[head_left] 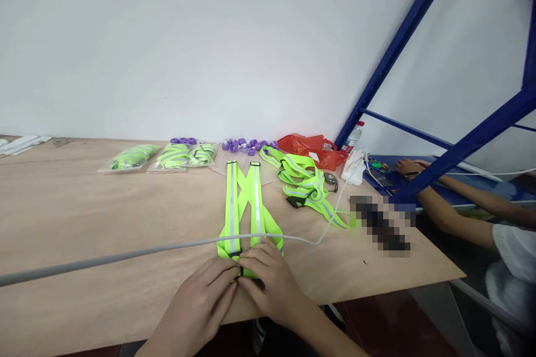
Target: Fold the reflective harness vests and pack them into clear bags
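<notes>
A neon-yellow reflective strap harness [257, 201] with silver stripes and black buckles lies on the wooden table, two straps running away from me and crossing behind. At its near end, by the table's front edge, my left hand [205, 295] has its fingers closed on the harness near a black buckle. Touching it from the right, my right hand [268, 279] also pinches the near end of the harness, its fingers bent over the band. The fingertips of both hands meet there and partly hide the buckle. A grey cable [167, 247] passes over the harness just beyond my hands.
Bagged harnesses [134, 157], purple rings [251, 145], a red plastic bag [312, 148] and a loose harness [307, 178] lie toward the back. A power strip [354, 167] and bottle [355, 135] stand right, beside a blue frame [393, 44]. Another person's arms [444, 212] rest beyond.
</notes>
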### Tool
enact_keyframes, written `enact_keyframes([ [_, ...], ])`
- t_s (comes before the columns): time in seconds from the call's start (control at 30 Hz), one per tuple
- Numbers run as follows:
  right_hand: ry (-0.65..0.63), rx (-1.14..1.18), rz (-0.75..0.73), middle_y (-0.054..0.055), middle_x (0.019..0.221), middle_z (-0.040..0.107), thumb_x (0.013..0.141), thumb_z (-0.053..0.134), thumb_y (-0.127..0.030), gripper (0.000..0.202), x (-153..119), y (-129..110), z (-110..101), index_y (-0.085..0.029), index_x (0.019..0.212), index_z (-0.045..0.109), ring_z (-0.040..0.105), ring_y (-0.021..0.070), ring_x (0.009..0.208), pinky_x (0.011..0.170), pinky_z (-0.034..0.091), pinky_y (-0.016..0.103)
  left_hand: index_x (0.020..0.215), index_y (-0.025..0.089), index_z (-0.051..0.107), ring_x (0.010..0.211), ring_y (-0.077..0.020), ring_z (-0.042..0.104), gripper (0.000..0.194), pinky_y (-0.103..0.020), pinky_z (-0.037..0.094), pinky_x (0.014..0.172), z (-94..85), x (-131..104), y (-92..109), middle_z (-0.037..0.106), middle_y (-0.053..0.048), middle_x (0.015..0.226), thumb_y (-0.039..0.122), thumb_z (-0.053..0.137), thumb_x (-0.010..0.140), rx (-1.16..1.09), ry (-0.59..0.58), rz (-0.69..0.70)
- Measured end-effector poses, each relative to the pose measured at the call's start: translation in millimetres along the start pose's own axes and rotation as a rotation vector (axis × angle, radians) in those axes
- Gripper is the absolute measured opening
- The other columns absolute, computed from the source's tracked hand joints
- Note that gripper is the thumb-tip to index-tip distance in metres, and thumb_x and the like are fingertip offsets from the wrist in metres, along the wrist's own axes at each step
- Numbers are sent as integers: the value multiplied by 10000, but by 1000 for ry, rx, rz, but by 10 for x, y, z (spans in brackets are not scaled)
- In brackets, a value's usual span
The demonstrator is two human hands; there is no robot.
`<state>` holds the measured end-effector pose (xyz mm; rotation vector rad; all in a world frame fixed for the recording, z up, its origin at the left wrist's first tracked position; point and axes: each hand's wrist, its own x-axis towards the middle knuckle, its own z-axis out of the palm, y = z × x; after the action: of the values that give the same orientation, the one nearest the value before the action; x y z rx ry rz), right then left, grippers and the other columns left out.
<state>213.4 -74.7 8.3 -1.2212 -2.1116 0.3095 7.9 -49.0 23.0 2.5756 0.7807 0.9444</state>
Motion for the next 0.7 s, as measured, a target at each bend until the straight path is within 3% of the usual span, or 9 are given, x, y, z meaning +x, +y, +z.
enact_keyframes([
  [0.17, 12, -41, -14, 24, 1120, 765, 937, 686, -196, 136, -59, 86, -33, -238, 1067, 688, 629, 220, 1169, 1158, 402, 468, 1119, 205, 671, 966, -217, 700, 229, -341, 616, 840, 49, 70, -27, 721, -60, 1063, 188, 450, 1060, 66, -41, 47],
  [0.27, -28, -140, -29, 35, 1266, 728, 947, 666, -195, 147, -100, 98, -122, -254, 1072, 715, 570, 242, 1303, 1163, 414, 476, 1011, 200, 690, 1001, -243, 696, 205, -404, 617, 879, 71, 98, -58, 720, -67, 1052, 164, 490, 1036, 96, -71, 66],
  [0.43, -90, -267, 12, 92, 1513, 549, 945, 633, -168, 344, -217, 129, -239, -315, 1246, 712, 474, 308, 1425, 1151, 428, 547, 1089, 196, 684, 1163, -248, 674, 208, -419, 589, 999, 80, 115, -97, 700, -87, 1289, 153, 491, 1023, 144, -107, 70],
  [0.53, -161, -203, 97, 153, 1602, 429, 943, 611, -142, 494, -292, 180, -274, -254, 1424, 600, 394, 316, 1491, 1158, 441, 501, 1122, 204, 666, 1198, -236, 667, 226, -400, 582, 1021, 78, 119, -87, 665, -81, 1373, 150, 469, 1025, 147, -142, 50],
  [0.7, -236, -37, 322, 167, 1646, 353, 961, 607, -263, 690, -362, 266, -316, -204, 1598, 349, 372, 288, 1508, 1171, 435, 466, 1187, 221, 619, 1228, -237, 650, 224, -394, 574, 1031, 91, 116, -62, 642, -72, 1406, 171, 472, 1025, 114, -159, -1],
])
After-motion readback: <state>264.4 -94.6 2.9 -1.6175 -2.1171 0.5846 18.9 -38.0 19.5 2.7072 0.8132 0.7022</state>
